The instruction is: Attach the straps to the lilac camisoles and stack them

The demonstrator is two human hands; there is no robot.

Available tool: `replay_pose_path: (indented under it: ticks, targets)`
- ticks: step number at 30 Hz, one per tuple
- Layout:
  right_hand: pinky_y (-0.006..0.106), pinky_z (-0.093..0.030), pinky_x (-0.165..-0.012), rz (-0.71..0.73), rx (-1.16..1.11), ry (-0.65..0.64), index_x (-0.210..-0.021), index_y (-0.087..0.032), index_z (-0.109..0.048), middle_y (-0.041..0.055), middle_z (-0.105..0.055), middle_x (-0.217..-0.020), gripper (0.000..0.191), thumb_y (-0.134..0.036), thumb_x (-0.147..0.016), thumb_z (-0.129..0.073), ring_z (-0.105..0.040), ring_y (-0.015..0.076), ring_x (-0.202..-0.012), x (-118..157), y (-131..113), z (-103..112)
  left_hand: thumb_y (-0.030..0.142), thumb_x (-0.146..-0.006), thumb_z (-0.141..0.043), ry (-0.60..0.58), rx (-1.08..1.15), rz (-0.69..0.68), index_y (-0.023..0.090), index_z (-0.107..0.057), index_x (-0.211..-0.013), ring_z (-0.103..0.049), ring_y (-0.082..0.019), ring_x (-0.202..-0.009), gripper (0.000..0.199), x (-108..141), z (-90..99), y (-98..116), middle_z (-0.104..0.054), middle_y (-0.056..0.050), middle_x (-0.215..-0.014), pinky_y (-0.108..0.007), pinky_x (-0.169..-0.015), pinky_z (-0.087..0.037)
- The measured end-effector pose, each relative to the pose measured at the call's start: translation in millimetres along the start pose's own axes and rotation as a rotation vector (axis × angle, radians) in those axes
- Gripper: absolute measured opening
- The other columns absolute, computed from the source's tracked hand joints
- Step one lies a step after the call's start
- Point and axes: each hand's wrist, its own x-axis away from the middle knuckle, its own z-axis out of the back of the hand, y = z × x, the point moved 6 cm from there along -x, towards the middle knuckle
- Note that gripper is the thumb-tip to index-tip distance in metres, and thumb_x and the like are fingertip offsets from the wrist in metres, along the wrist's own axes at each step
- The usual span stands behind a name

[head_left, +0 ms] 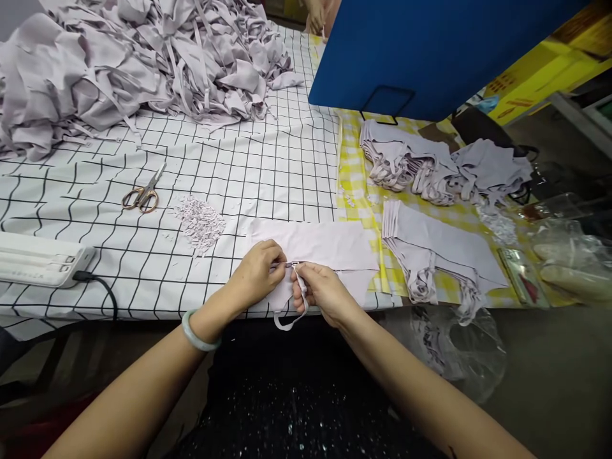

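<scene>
A pale lilac garment piece (pixel 329 243) with a thin strap (pixel 285 326) lies flat at the table's front edge, below both hands. My left hand (pixel 258 274) is closed in a pinch at a small dark purple item (pixel 289 264) between the hands; its kind is too small to make out. My right hand (pixel 325 292) pinches the garment's strap close to that item, and the strap hangs in a loop under my fingers. The fingertips of both hands nearly meet. Left of them lies a heap of tiny pale pieces (pixel 198 224).
Scissors (pixel 146 193) lie beyond the heap, and a white power bank (pixel 43 260) with a black cable sits at left. A large garment pile (pixel 143 60) covers the back left. Stacked garments (pixel 440 245) rest at right, below a blue panel (pixel 406 57). Another person's hand shows at the top.
</scene>
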Motion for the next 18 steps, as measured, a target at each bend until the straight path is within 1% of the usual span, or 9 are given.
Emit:
replay_pose_path:
  ticks: [6, 10, 14, 18]
  targets:
    - [0.019, -0.045, -0.038, 0.005, -0.002, -0.001, -0.075, -0.018, -0.056, -0.004, -0.056, -0.05, 0.017, -0.027, -0.087, -0.049, -0.055, 0.01, -0.038, -1.7, -2.5, -0.8, 0.014, -0.084, -0.05, -0.051, 0.017, 0.059, 0.018, -0.056, -0.075, -0.057, -0.018, -0.08, 0.011, -4.4, 0.4, -0.8, -0.061, -0.005, -0.082, -0.033, -0.073, -0.046]
    - [0.019, -0.046, -0.038, 0.001, 0.004, -0.021, -0.073, -0.018, -0.056, -0.0038, -0.056, -0.049, 0.018, -0.025, -0.088, -0.048, -0.054, 0.0096, -0.037, -4.5, -0.8, -2.6, 0.015, -0.084, -0.05, -0.061, 0.023, 0.072, 0.019, -0.055, -0.074, -0.056, -0.018, -0.079, 0.012, -4.2, 0.9, -0.1, -0.061, -0.005, -0.081, -0.033, -0.073, -0.046]
    - [0.019, -0.045, -0.038, 0.002, 0.013, -0.009, -0.073, -0.018, -0.056, -0.0036, -0.056, -0.048, 0.017, -0.022, -0.087, -0.047, -0.054, 0.0102, -0.037, -5.3, -0.2, -3.6, 0.015, -0.084, -0.051, -0.065, 0.027, 0.08, 0.019, -0.056, -0.075, -0.056, -0.019, -0.081, 0.011, -3.2, 1.6, 0.3, -0.062, -0.005, -0.082, -0.034, -0.074, -0.046]
    - [0.019, -0.043, -0.035, -0.065, 0.009, -0.068, -0.069, -0.017, -0.057, -0.0033, -0.054, -0.046, 0.021, -0.021, -0.088, -0.047, -0.052, 0.01, -0.035, -6.2, 1.1, -9.5, 0.013, -0.084, -0.051, -0.052, 0.022, 0.059, 0.019, -0.056, -0.076, -0.056, -0.019, -0.081, 0.011, -3.0, 0.1, -0.7, -0.062, -0.005, -0.082, -0.034, -0.074, -0.046]
